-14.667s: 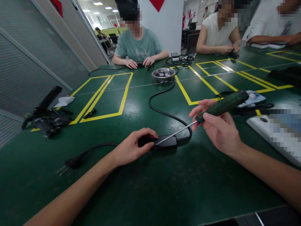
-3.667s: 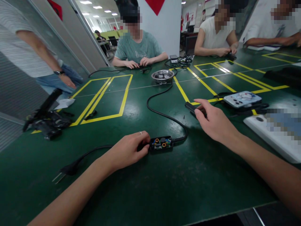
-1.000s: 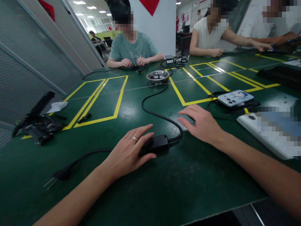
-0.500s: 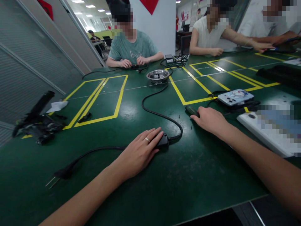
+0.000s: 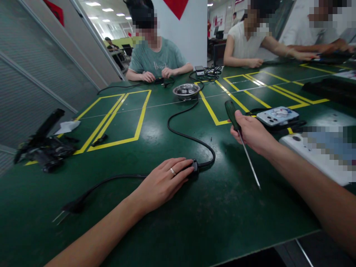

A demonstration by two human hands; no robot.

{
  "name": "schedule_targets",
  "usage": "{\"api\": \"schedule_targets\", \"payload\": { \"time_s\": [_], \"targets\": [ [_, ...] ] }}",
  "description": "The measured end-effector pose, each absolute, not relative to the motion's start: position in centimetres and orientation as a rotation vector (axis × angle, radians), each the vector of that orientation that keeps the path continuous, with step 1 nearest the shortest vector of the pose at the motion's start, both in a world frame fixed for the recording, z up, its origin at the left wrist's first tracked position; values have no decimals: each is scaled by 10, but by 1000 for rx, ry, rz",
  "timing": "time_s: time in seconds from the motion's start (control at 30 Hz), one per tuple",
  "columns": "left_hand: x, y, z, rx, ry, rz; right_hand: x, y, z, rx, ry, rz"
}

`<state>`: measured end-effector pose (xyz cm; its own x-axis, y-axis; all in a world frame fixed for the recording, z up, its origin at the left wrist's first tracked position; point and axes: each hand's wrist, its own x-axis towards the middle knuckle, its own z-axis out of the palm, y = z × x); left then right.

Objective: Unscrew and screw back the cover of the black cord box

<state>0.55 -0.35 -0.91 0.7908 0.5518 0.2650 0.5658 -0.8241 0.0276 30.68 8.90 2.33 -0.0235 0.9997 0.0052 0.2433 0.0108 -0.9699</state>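
My left hand (image 5: 164, 182) lies over a small black inline box (image 5: 195, 167) on a power cord, its fingers across the top and its thumb along the near side. From that box a black cord (image 5: 191, 136) curls away toward the far side of the table, and on the left the cord ends in a two-pin plug (image 5: 72, 206). My right hand (image 5: 250, 131) is closed round a screwdriver with a dark green handle (image 5: 231, 113). Its metal shaft (image 5: 249, 159) slants down toward me, the tip above or at the table surface; I cannot tell which.
A metal bowl (image 5: 186, 92) with small parts stands mid-table. Black hardware (image 5: 46, 150) sits at the left. A phone (image 5: 278, 115) and a white device (image 5: 308, 157) lie at the right. A person (image 5: 157, 55) handles a cord opposite; others sit farther right.
My right hand has lifted the screwdriver and turned it, so the shaft now shows pointing toward me. My left hand stays on the inline box, barely shifted.
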Motion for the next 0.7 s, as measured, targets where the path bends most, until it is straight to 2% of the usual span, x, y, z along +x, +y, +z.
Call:
{"api": "schedule_targets", "payload": {
  "time_s": [0.1, 0.23, 0.43, 0.7],
  "targets": [
    [6, -3, -10, -2928, -928, -407, 305, 87, 29, -1115, -1167, 1236],
    [7, -4, -9, -2932, -919, -422, 305, 86, 36, -1027, -1040, 1164],
    [7, -4, -8, -2921, -900, -424, 308, 89, 32, -1019, -824, 826],
    [7, -3, -9, -2896, -845, -480, 300, 83, 24, -930, -1037, 443]
  ]
}}
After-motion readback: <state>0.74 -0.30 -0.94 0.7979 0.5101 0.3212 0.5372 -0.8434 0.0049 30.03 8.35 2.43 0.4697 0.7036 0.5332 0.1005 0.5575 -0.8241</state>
